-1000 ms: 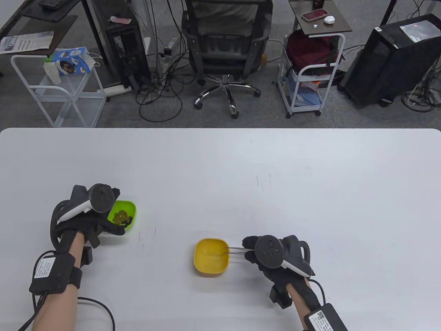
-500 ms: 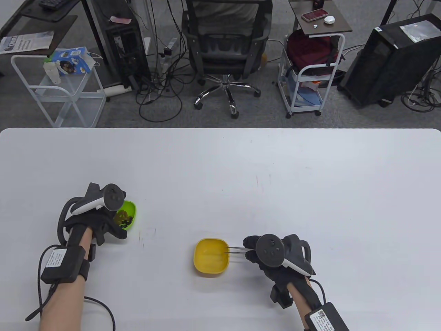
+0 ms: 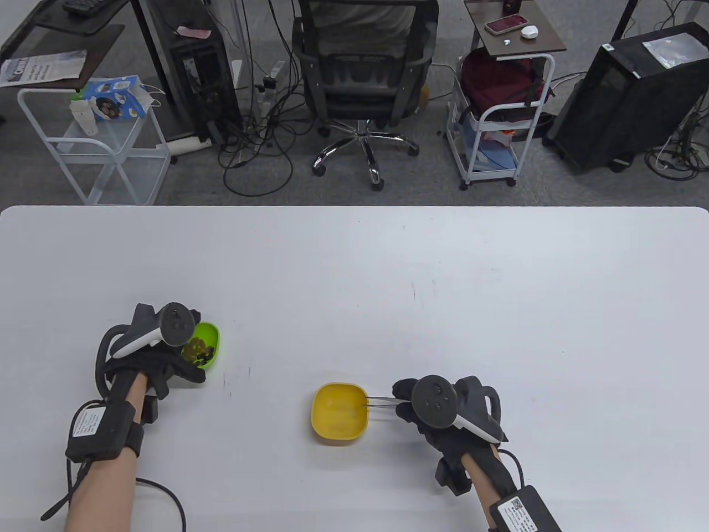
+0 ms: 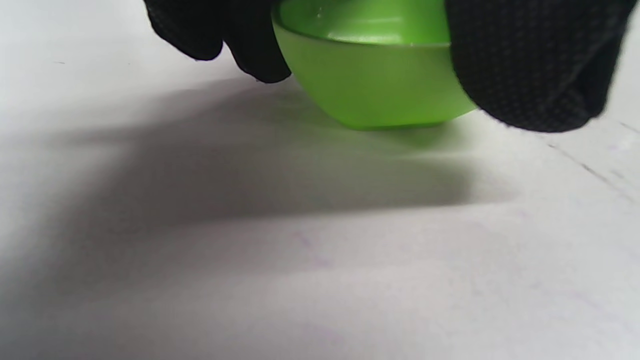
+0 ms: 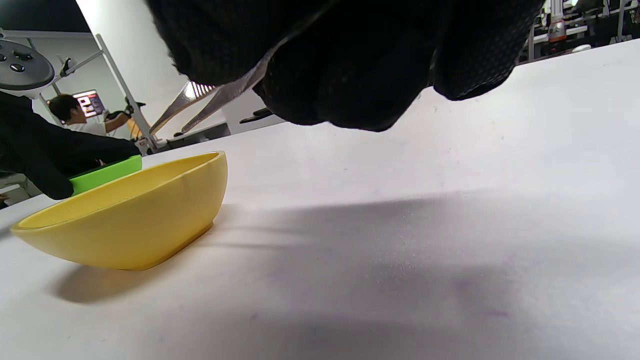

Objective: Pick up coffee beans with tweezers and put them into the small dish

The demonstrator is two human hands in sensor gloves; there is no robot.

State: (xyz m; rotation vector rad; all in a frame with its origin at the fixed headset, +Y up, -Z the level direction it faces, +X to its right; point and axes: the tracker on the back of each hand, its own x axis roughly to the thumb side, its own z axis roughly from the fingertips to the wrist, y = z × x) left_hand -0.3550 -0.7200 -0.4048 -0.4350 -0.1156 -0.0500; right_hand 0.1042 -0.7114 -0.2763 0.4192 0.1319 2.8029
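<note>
A green dish [image 3: 212, 334] with several dark coffee beans [image 3: 198, 349] sits at the table's left. My left hand [image 3: 184, 363] grips its near side, thumb and fingers around the wall, as the left wrist view [image 4: 380, 95] shows. A yellow dish [image 3: 332, 421] sits at the centre front, and its inside looks bare. My right hand [image 3: 404, 403] holds metal tweezers [image 3: 379, 402] with the tips over the yellow dish's right rim. The tips are slightly apart and hold nothing. In the right wrist view the tweezers [image 5: 200, 107] hang above the yellow dish [image 5: 130, 220].
The white table [image 3: 388, 266] stretches bare behind both dishes. Beyond its far edge stand an office chair [image 3: 363, 66], two white carts [image 3: 111, 144] and computer towers. Cables trail from both wrists at the front edge.
My left hand has shifted right and turned over the green dish, covering more of it, with the wrist swung inward. My right hand and the tweezers have stayed still.
</note>
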